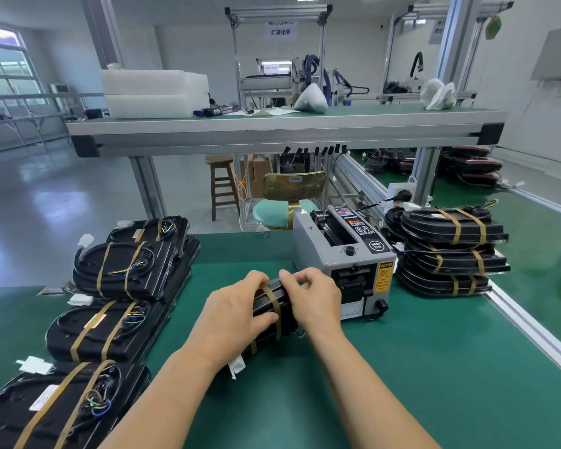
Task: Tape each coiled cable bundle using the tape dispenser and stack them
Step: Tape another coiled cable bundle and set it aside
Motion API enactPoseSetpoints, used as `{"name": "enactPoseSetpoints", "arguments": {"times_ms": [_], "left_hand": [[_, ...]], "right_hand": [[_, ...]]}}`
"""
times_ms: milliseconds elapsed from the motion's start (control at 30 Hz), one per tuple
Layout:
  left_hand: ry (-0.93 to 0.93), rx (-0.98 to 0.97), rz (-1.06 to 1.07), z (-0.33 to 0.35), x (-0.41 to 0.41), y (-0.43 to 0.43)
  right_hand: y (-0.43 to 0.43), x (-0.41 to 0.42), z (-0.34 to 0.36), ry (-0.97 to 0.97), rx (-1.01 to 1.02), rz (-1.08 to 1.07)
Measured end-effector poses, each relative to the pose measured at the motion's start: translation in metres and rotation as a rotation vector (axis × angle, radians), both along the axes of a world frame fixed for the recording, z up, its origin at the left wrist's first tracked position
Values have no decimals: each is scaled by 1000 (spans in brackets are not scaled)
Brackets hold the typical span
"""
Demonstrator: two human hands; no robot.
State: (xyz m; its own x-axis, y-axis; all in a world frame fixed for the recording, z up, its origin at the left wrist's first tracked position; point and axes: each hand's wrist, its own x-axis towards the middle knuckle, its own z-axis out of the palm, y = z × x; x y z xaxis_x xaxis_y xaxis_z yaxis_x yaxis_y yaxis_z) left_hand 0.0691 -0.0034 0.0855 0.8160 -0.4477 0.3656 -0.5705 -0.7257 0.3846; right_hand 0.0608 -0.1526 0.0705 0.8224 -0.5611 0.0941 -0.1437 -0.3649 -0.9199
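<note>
Head view: tape dispenser [344,257] just beyond bundle [266,301]

A green-topped bench [418,367] fills the lower frame. A grey tape dispenser [344,257] stands right of centre, and a stack of taped cable bundles [450,254] sits just beside it near the right edge. More taped bundles [127,270] lie in a row down the lower left, some overlapping, and one cable bundle [272,306] stands on edge at centre.
</note>
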Motion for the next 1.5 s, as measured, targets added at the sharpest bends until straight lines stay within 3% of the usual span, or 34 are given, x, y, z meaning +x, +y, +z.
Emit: {"name": "enactPoseSetpoints", "arguments": {"times_ms": [167,333,467,633,767,1000,1233,1500], "left_hand": [[5,22,-1,0,1,0],[32,-8,-22,-1,5,9],[103,16,47,-9,0,26],[413,-369,179,-32,-9,49],[585,-425,204,-49,-20,64],[543,-697,241,-61,-27,60],[484,-1038,344,-45,-14,71],[117,-1037,616,-16,8,101]], "right_hand": [[-5,1,-3,-83,-40,-37],[-6,-2,-18,-120,75,106],[-6,-2,-25,-128,51,186],[-15,4,-26,-43,109,294],[-17,7,-26,-11,69,317],[-14,6,-27,4,6,360],[1,6,-25,-38,94,516],[61,24,-8,-127,181,583]]}}
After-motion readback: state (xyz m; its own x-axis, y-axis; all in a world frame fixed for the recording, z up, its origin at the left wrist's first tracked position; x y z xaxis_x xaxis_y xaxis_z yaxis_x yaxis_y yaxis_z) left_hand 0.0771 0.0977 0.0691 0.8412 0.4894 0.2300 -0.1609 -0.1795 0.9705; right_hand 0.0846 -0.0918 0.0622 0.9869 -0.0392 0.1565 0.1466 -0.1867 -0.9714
